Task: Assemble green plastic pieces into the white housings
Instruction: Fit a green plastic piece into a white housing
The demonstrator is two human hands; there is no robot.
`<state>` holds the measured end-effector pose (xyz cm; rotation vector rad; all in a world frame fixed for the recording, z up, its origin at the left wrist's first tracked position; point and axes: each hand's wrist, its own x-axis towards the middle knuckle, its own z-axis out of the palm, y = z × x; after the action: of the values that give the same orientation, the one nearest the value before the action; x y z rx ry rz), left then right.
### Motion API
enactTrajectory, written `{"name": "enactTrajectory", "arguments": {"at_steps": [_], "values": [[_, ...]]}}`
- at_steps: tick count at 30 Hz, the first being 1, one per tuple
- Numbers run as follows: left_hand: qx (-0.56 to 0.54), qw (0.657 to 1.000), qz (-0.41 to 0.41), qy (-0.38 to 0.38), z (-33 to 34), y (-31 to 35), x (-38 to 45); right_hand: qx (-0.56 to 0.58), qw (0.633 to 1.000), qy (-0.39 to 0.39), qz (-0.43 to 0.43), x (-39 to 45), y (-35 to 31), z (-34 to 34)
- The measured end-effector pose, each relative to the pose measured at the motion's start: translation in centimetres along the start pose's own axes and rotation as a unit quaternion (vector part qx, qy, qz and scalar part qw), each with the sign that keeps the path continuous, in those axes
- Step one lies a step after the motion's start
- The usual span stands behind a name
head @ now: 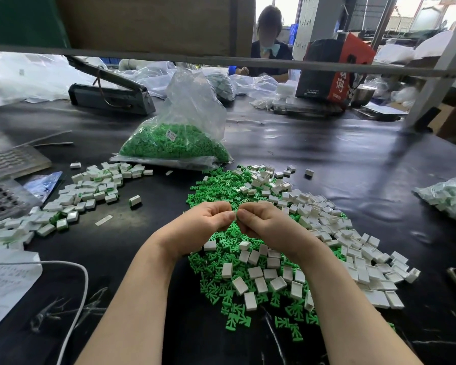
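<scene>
Item, insertion step as I judge it: my left hand (pixel 204 219) and right hand (pixel 261 219) meet fingertip to fingertip, curled on something too hidden to name, above the loose green plastic pieces (pixel 216 185) and white housings (pixel 311 204); next, seating it squarely.
</scene>
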<state>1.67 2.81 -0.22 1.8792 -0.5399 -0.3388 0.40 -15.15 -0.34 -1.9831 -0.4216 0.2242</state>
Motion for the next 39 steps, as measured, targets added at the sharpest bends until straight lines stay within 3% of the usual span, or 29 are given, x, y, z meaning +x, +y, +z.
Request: {"name": "enactTrajectory", "arguments": {"at_steps": [15, 24, 39], "values": [[-0.012, 1.000, 0.013, 0.011, -0.1, -0.1, -0.2, 0.060, 0.998, 0.013, 0.015, 0.1, 0.2, 0.0], [0.017, 0.999, -0.013, 0.047, -0.2, -0.8, 0.1, -0.104, 0.991, 0.082, 0.003, 0.5, -0.3, 0.7], [-0.007, 1.000, -0.010, 0.021, 0.2, 0.2, -0.1, 0.040, 0.999, 0.026, 0.014, 0.3, 0.1, 0.2]]}}
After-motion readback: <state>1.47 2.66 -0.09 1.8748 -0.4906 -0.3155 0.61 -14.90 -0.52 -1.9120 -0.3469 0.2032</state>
